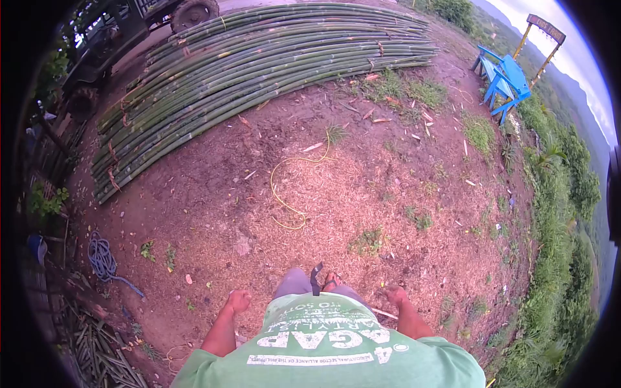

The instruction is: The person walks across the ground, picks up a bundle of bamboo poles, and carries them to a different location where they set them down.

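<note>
Though the green shirt covers most of both legs, left hand and right hand hang curled, empty.

A cord is laid ahead, with bamboo poles stacked behind it. A rope is coiled at left, a bench set at right.

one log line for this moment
left hand empty at side | right hand empty at side | bamboo poles ahead | yellow cord on dirt
</note>
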`<state>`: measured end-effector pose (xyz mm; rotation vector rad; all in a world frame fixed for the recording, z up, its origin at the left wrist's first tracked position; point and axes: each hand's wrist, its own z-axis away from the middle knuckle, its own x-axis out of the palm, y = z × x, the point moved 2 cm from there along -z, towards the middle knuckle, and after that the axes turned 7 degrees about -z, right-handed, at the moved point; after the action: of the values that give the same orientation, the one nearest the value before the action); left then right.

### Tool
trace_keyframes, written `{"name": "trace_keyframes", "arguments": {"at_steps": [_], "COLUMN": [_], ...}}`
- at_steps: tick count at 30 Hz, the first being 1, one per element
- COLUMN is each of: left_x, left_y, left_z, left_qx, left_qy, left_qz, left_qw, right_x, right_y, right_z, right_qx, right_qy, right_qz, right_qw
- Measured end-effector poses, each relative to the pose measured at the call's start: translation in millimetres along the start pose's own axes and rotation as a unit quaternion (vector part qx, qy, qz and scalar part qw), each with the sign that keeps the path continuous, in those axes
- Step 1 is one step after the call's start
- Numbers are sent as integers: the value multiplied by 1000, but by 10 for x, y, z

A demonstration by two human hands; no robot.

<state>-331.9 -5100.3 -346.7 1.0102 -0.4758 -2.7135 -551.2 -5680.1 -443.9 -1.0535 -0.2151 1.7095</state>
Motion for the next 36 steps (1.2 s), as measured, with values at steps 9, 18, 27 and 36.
{"name": "trace_keyframes", "arguments": {"at_steps": [9, 18, 27, 36], "left_x": [-563, -1072, -3684, -4262], "left_y": [1088, 2136, 3832, 5112], "left_z": [-1166, -3107, -4528, -5689], "left_qx": [26, 151, 67, 56], "left_qy": [9, -143, 59, 90], "left_qz": [-12, -195, 90, -9], "left_qw": [1000, 959, 992, 994], "right_x": [-1040, -1344, -2889, -2737], "right_y": [-859, -1304, -3126, -1964], "right_z": [-1195, -2538, -3876, -5603], "right_qx": [50, 180, 82, 81], "right_qy": [69, -97, 43, -102], "right_qz": [-198, -66, -247, 36], "right_qw": [977, 977, 965, 991]}}
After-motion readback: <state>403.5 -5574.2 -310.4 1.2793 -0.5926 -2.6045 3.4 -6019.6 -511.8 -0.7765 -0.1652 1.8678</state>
